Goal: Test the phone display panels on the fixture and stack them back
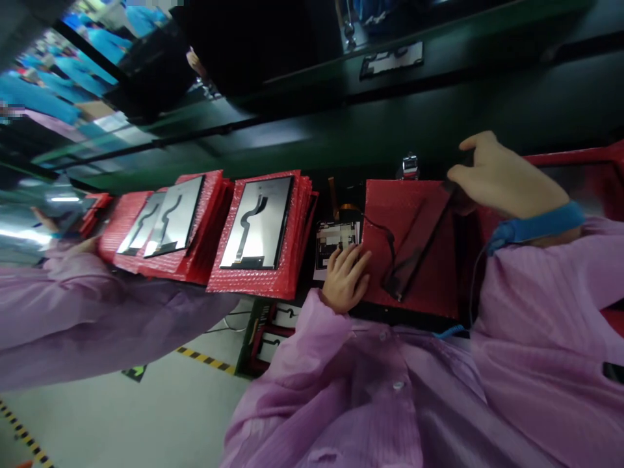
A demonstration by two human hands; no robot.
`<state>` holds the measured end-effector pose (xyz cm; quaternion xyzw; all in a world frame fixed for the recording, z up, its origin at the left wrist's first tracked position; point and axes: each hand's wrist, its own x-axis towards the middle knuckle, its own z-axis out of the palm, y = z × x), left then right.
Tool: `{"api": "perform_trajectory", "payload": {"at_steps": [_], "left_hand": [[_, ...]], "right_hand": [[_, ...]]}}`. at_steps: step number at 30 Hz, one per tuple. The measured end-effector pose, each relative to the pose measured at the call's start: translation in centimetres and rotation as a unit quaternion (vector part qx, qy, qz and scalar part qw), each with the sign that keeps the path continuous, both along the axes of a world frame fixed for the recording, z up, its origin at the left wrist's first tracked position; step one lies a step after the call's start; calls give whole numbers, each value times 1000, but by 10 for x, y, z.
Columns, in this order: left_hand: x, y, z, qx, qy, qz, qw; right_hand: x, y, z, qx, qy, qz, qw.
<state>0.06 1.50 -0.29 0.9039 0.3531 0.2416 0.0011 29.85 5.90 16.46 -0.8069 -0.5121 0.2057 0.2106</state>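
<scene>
A dark, thin display panel [423,240] is tilted up over a red bubble-wrap pad [383,260], blurred by motion. My right hand [507,175] pinches its upper right edge, and a blue strap circles that wrist. A thin dark flex cable [385,233] runs from the panel's area toward a small circuit board [336,237] on the left. My left hand [345,279] lies over the near edge of that board and the pad's left side, its fingers stretched out. Whether its fingertips press on the board or the cable, I cannot tell.
Left of the board, stacked red bubble-wrap sheets [297,286] carry a display panel [258,224]. Another stack [202,253] holds more panels. A co-worker's sleeve [73,292] is at far left. Another panel [392,60] lies on the shelf behind, and a tray rack [268,331] stands below.
</scene>
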Motion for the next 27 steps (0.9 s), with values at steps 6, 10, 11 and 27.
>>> {"api": "perform_trajectory", "payload": {"at_steps": [6,10,11,27], "left_hand": [[4,3,-1,-65,31,-37,997],[4,3,-2,-87,14,-21,996],[4,3,-2,-92,9,-17,996],[6,16,38,-29,35,-43,998]], "right_hand": [[24,-24,-5,47,4,-8,999],[24,-5,-34,94,108,8,990],[20,3,-44,105,139,10,985],[-49,12,-105,138,73,241,958]]}}
